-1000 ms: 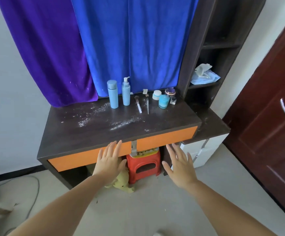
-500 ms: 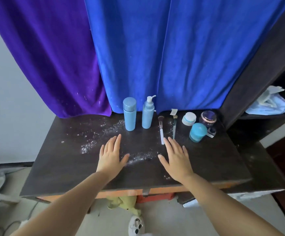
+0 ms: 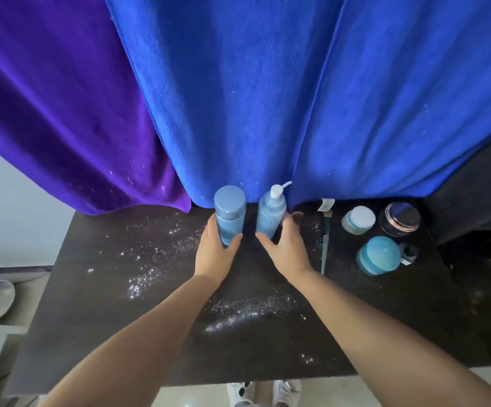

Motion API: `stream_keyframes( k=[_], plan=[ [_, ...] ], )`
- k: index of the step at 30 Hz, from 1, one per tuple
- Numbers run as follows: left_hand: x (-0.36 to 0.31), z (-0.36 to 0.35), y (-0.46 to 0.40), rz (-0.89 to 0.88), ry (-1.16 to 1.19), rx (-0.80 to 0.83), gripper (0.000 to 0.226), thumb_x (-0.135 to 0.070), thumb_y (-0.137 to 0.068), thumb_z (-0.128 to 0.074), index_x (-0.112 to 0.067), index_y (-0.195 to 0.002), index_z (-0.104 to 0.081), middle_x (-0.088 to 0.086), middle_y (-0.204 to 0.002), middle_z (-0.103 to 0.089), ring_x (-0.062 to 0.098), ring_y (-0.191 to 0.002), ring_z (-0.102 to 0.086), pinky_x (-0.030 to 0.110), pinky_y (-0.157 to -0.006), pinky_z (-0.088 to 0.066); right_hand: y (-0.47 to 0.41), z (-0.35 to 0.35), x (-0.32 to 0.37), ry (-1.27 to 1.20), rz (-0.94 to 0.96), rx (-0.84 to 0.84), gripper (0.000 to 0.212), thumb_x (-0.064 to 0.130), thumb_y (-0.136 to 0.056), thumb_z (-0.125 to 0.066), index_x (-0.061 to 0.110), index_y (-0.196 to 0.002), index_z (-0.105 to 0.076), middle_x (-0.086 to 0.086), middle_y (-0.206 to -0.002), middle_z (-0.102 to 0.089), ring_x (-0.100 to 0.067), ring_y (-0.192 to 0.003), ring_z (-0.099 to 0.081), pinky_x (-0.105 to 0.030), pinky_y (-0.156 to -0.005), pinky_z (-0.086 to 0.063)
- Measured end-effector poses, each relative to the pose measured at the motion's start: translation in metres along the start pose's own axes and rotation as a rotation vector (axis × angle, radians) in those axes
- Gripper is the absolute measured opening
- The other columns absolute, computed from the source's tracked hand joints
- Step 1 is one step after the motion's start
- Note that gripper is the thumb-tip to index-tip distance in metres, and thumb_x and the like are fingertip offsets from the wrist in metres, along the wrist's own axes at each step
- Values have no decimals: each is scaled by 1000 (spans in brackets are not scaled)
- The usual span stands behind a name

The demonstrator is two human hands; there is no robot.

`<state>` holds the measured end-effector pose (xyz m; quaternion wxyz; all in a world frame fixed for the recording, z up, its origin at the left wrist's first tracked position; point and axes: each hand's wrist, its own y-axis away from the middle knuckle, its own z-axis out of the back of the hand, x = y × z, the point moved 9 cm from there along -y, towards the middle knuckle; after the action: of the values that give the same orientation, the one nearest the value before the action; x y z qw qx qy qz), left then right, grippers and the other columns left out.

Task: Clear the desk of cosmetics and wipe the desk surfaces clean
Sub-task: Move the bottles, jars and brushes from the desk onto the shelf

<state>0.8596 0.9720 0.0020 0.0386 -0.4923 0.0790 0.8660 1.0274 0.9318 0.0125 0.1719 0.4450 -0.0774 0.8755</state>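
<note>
A dark desk [image 3: 97, 318] carries scattered white powder [image 3: 238, 314]. At its back stand a light blue capped bottle [image 3: 230, 212] and a light blue pump bottle [image 3: 270, 214]. My left hand [image 3: 216, 254] wraps around the base of the capped bottle. My right hand [image 3: 286, 248] curls around the base of the pump bottle, thumb on its left, fingers on its right. To the right lie a makeup brush [image 3: 325, 242], a white-lidded jar [image 3: 358, 220], a dark round jar [image 3: 399, 219] and a teal jar [image 3: 378, 255].
A blue cloth [image 3: 267, 98] and a purple cloth [image 3: 47, 113] hang behind the desk down to its back edge. A dark shelf unit [image 3: 473, 183] rises at the right. My shoes [image 3: 264, 392] show below the front edge.
I have stepped closer to the desk. Both hands moved forward from the powdery middle of the desk to the two blue bottles and closed around their bases.
</note>
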Motion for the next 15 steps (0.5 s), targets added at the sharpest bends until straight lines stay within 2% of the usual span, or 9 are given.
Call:
stream_keyframes(
  k=[2,4,7,9,15],
  plan=[
    [0,-2,-6,25,17,38,51,-22,-82,-66,-17,-125,-39,-2,-118,-56,16,-106,-52,31,-87,-41,-6,0,-1,7,-22,-28,51,21,-77,-73,3,-118,-48,-12,-117,-57,-27,-114,-50,-53,-102,-37],
    [0,-2,-10,30,24,75,51,-22,-81,-67,-19,-124,-40,-7,-112,-55,13,-101,-51,29,-85,-40,-11,0,1,13,-26,-8,46,22,-78,-71,4,-114,-50,-12,-111,-60,-28,-107,-54,-51,-98,-41],
    [-3,-2,-11,13,30,98,50,-23,-80,-68,-25,-121,-41,-12,-109,-54,12,-100,-53,32,-88,-43,-11,7,1,-3,-11,22,44,21,-80,-70,5,-116,-50,-10,-108,-61,-26,-101,-58,-31,-86,-44],
    [-14,-2,-7,-16,42,103,49,-22,-80,-68,-26,-121,-41,-13,-109,-54,9,-99,-52,31,-87,-43,-5,21,2,-28,-9,0,44,21,-80,-69,7,-116,-49,-8,-107,-61,-24,-99,-59,-26,-78,-43],
    [-79,-30,12,-149,62,189,42,-23,-80,-68,-26,-113,-43,-8,-109,-59,14,-100,-58,33,-87,-47,22,89,-3,-122,-19,-90,43,23,-78,-70,18,-116,-49,1,-108,-62,-20,-101,-62,-39,-89,-52]
  ],
)
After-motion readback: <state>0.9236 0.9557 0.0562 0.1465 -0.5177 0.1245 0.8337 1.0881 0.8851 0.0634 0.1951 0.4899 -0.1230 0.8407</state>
